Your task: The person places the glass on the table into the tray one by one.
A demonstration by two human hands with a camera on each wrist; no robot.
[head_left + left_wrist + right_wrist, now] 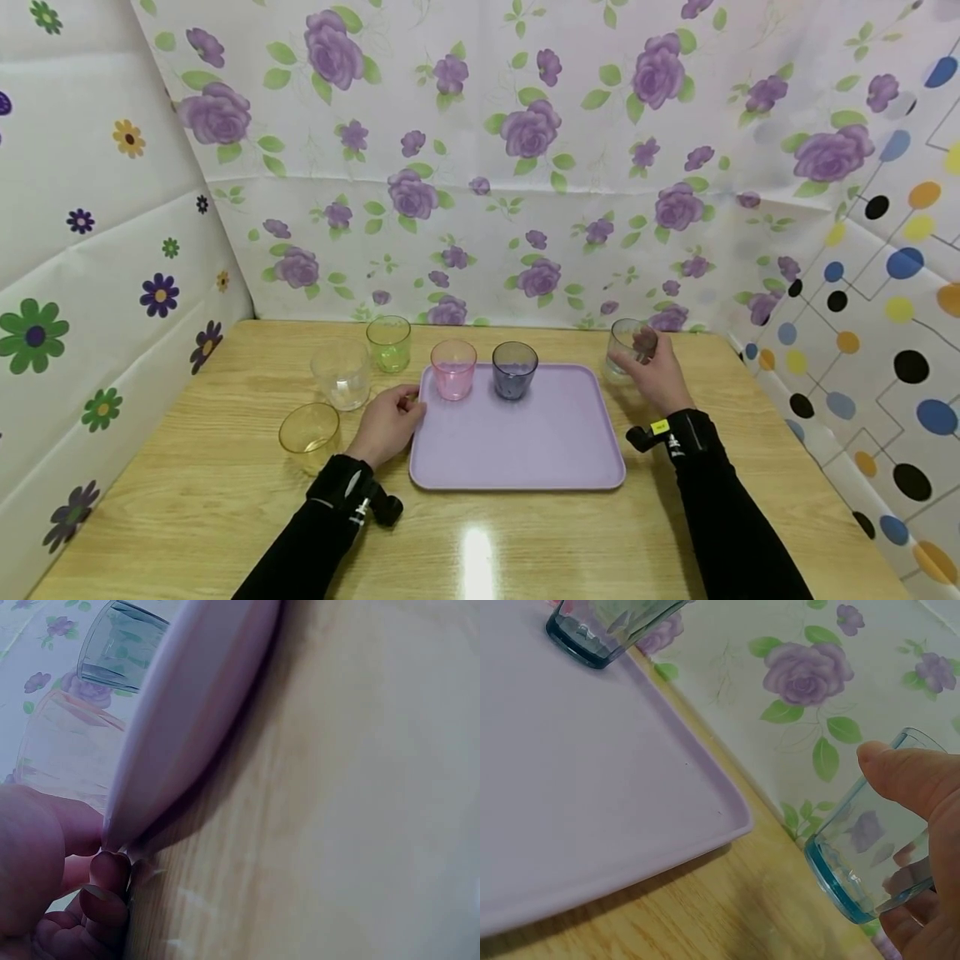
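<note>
Currently, the right hand [658, 373] grips a clear, blue-tinted tumbler of smooth transparent plastic or glass [628, 346], thumb on the near wall and fingers curled round the far side. The right wrist view shows this tumbler [870, 859] as a slightly tapered cylinder with a thicker blue base ring; the floral backdrop shows through its wall. It is just off the tray's right edge, at about 2 o'clock from the tray centre; whether its base touches the table cannot be told.

The left hand [388, 422] pinches the left rim of the lilac rectangular plastic tray [525, 450], at 9 o'clock from the tray centre. In the left wrist view, the fingertips [105, 889] curl under the rounded, matte tray edge [187, 712].

On the tray, along its far edge at about 12 o'clock, stand a pink translucent tumbler [453, 368] and a dark blue translucent tumbler [514, 369], upright and near each other but apart.

Left of the tray, on the glossy light wood-grain table [225, 500], stand three more tumblers: green [388, 342], colourless clear [341, 375] and yellow [310, 431], all upright.

Flower-printed and dot-printed sheets [525, 167] enclose the table.
</note>
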